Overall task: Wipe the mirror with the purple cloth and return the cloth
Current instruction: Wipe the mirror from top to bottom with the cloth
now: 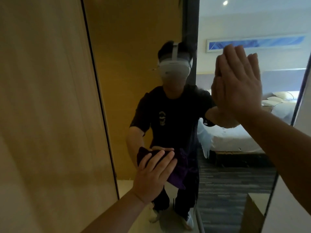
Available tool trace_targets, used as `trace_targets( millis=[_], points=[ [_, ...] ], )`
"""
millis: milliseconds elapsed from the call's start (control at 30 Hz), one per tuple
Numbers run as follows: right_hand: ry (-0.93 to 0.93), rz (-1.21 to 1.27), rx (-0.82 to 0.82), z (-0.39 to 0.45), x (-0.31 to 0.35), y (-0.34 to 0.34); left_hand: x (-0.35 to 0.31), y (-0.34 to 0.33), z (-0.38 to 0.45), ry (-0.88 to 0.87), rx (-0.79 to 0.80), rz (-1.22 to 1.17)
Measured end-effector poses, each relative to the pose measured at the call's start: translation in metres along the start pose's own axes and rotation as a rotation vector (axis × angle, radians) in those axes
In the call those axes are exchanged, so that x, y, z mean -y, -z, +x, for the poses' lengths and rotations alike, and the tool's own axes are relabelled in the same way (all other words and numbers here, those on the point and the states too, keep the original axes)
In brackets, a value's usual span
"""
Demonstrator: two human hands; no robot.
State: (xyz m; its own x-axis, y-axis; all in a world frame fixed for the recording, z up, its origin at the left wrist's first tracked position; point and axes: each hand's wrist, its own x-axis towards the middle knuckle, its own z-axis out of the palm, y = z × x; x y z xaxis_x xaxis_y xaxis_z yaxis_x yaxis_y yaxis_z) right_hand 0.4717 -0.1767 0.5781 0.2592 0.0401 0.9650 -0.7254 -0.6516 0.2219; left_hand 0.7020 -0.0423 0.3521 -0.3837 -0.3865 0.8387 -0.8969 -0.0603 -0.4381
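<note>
A tall mirror (pixel 134 39) with a thin dark frame fills the middle of the view. My left hand (pixel 154 175) lies flat on the purple cloth (pixel 178 175) and presses it against the lower part of the glass; part of the cloth sticks out to the right below my fingers. My right hand (pixel 239 81) rests flat and open against the upper right of the mirror, fingers pointing up, holding nothing. The glass reflects me, both hands and the cloth.
A light wooden panel (pixel 47 115) stands along the mirror's left edge. A white wall (pixel 303 111) borders its right edge. The reflection shows a bed with white bedding, dark carpet and a brown box at the lower right.
</note>
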Motion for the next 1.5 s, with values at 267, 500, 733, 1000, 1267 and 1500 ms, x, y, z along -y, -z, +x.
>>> trace_targets(
  millis=[267,500,733,1000,1267,1500],
  points=[
    [-0.118,0.019,0.042,0.004,-0.034,0.042,0.079,0.069,0.24,0.196,-0.314,-0.051],
    [-0.117,-0.086,0.069,0.004,-0.074,0.038,0.077,0.08,0.373,0.148,-0.111,0.143],
    [-0.065,-0.104,-0.023,-0.004,-0.086,0.022,0.022,0.035,0.253,-0.004,-0.086,0.088],
    [-0.053,-0.117,-0.063,-0.004,-0.087,0.021,-0.083,-0.027,0.019,-0.204,0.244,0.001],
    [-0.07,-0.081,-0.025,-0.001,-0.088,0.025,-0.054,0.008,0.093,-0.059,0.133,-0.169],
    [-0.042,-0.006,-0.011,0.003,-0.096,0.041,0.019,0.053,0.299,0.102,-0.14,-0.065]
  ],
)
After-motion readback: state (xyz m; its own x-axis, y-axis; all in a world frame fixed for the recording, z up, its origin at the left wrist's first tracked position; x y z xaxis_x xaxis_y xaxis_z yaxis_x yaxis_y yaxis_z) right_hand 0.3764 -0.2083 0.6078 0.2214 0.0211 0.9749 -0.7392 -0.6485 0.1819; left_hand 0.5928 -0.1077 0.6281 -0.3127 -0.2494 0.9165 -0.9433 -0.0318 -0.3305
